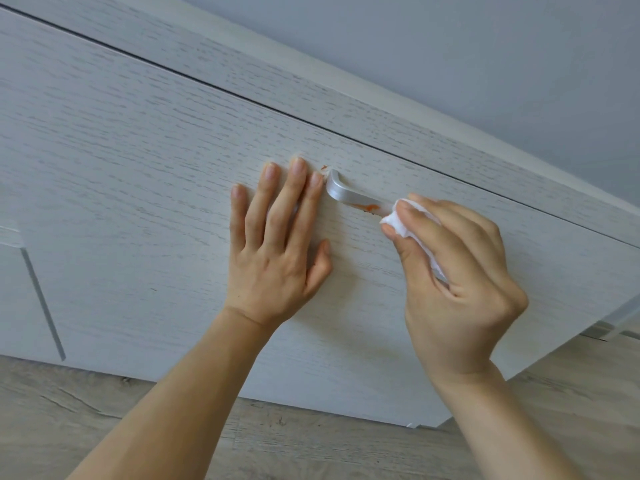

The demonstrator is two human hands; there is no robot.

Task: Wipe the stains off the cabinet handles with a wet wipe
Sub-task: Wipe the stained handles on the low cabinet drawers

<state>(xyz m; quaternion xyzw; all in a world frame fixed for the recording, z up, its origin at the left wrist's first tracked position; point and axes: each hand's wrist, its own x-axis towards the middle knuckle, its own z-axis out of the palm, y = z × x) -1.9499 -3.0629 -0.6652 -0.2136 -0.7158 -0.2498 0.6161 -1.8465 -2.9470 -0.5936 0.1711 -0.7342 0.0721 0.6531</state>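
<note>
A silver cabinet handle is fixed on the pale wood-grain cabinet door. An orange stain smears the handle's middle, and a smaller orange mark sits on the door by the handle's left end. My right hand pinches a folded white wet wipe against the right part of the handle, hiding that end. My left hand lies flat on the door with fingers spread, its fingertips just left of the handle.
A dark gap runs above the door along the cabinet's top panel. A thin metal strip stands on the neighbouring door at the left. Grey wood-look floor lies below, and a grey wall behind.
</note>
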